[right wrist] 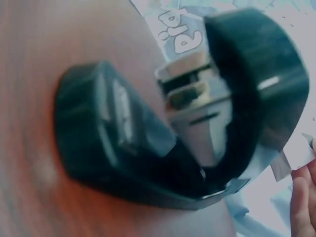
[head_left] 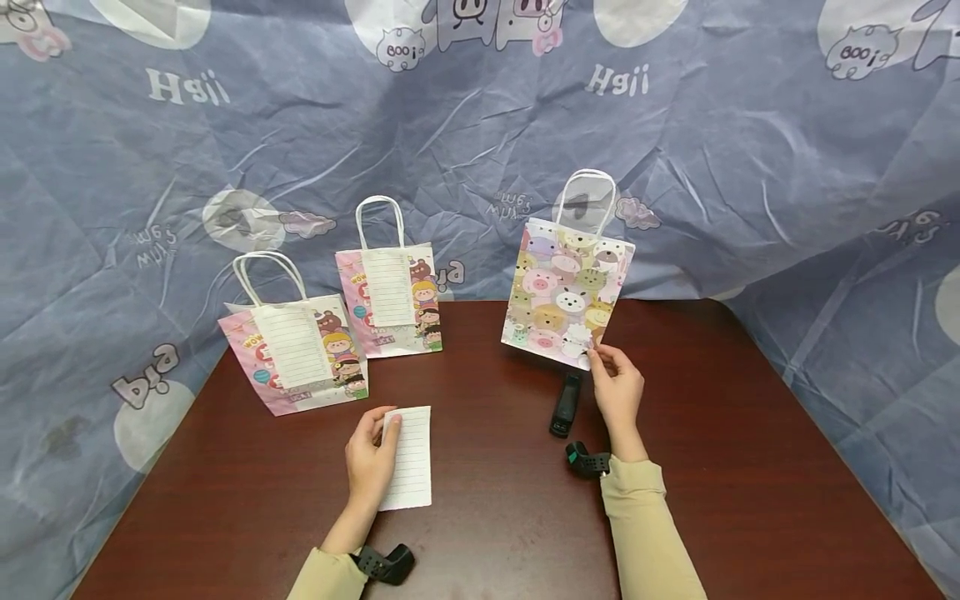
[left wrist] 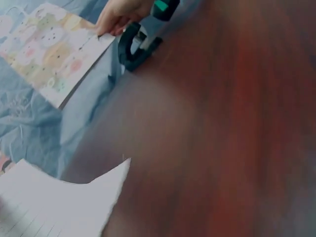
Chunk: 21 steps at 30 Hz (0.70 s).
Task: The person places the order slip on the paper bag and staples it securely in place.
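My left hand holds a sheet of lined white paper by its left edge, thumb on top. The paper's curved near part shows in the left wrist view. With thumb and fingers, my right hand pinches the lower right corner of a paper gift bag printed with cartoon animals. That bag leans to one side, white handles up. A black stapler lies on the table just left of the right hand; in the right wrist view the stapler looms large, its arms spread apart.
Two pink-and-white gift bags stand at the back left, the nearer bag and the farther bag, each with a lined sheet on its front. Behind the dark wooden table hangs a blue-grey printed cloth.
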{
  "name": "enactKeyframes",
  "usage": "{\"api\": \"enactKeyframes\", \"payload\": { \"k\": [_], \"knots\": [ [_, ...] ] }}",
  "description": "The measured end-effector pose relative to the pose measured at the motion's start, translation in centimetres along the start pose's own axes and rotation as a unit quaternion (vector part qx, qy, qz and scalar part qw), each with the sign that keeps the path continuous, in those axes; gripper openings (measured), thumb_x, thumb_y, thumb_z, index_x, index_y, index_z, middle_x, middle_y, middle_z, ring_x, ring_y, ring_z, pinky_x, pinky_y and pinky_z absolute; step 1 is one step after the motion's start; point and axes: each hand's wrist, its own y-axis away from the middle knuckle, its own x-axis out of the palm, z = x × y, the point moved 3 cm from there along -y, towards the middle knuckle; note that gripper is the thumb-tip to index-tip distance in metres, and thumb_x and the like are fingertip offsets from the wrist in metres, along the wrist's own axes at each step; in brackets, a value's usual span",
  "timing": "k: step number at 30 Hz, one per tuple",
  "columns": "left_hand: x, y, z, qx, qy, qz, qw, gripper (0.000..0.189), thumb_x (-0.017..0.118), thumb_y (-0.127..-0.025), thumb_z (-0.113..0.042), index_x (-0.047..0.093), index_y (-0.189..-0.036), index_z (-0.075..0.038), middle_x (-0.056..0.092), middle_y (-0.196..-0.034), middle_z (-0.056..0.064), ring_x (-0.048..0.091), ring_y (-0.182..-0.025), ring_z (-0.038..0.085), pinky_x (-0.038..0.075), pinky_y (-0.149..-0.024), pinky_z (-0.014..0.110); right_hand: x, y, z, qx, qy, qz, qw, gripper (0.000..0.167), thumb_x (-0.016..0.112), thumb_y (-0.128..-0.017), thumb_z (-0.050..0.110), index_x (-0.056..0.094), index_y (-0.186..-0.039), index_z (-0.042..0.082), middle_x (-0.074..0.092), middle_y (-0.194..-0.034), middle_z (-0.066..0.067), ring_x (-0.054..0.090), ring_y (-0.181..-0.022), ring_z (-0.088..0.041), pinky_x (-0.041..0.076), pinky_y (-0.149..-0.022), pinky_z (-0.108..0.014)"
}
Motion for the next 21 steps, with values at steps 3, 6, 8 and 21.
{"api": "enactKeyframes", "payload": {
  "k": [3,6,8,21],
  "knots": [
    [1.3,-0.1,-0.7,0.009,0.017,0.038,0.9991,0.012,0.062,-0.091,-0.012,0.066,-0.099,-0.003,0.072,-0.09,0.008,0.064,-0.078,0.016,0.047,-0.065,0.02,0.0,-0.1,0.3,0.004,-0.005,0.015,0.9999,0.017,0.07,-0.084,0.007,0.069,-0.095,-0.005,0.068,-0.085,-0.02,0.054,-0.068,0.008,0.042,-0.063,-0.007],
    [2.2,-0.1,-2.1,0.017,0.048,0.087,0.9949,0.012,0.06,-0.092,-0.007,0.064,-0.099,0.001,0.07,-0.099,0.014,0.064,-0.092,0.025,0.05,-0.077,0.031,0.0,-0.2,0.7,0.007,-0.01,0.032,0.9994,0.016,0.07,-0.084,0.008,0.069,-0.095,-0.004,0.068,-0.084,-0.018,0.054,-0.068,0.008,0.042,-0.063,-0.007],
    [2.5,-0.1,-3.3,0.018,0.07,0.113,0.991,0.013,0.059,-0.092,-0.004,0.062,-0.1,0.006,0.066,-0.107,0.018,0.062,-0.103,0.03,0.048,-0.086,0.038,0.1,-0.3,1.0,0.01,-0.018,0.043,0.9989,0.016,0.07,-0.084,0.008,0.069,-0.095,-0.004,0.068,-0.085,-0.018,0.054,-0.069,0.007,0.042,-0.063,-0.008],
    [3.6,-1.5,-7.5,0.0,0.112,0.144,0.9832,0.017,0.058,-0.092,-0.002,0.059,-0.101,0.012,0.061,-0.115,0.024,0.057,-0.11,0.034,0.045,-0.089,0.04,0.2,-0.5,3.1,0.02,-0.028,0.089,0.9954,0.018,0.07,-0.085,0.009,0.068,-0.097,-0.005,0.068,-0.088,-0.018,0.055,-0.07,0.005,0.044,-0.063,-0.008]
  ]
}}
